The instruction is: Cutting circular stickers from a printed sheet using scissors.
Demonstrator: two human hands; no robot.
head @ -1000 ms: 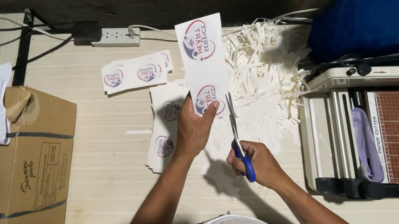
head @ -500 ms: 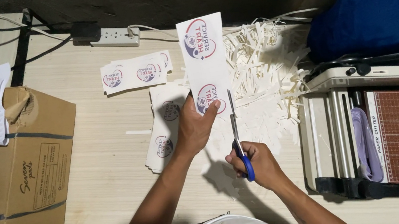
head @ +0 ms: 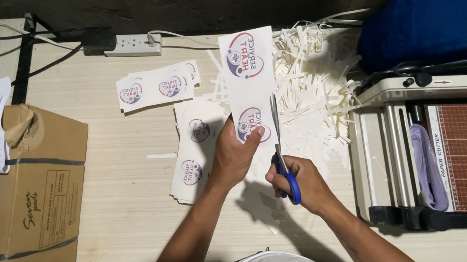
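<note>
The white strip of paper (head: 251, 84) with two round red and blue pictures stood up over the middle of the wooden table (head: 113, 170). The left hand (head: 232, 159) pinched its bottom end, thumb on the lower picture. At 3 o'clock from that hand, the right hand (head: 302, 179) had its fingers curled tight through the blue handles of the scissors (head: 279, 148), and the blades lay along the strip's right edge. White paper scraps (head: 314, 86) were piled at 2 o'clock, a paper cutter (head: 452, 151) sat at 3 o'clock, and a cardboard box (head: 7, 213) at 9 o'clock
</note>
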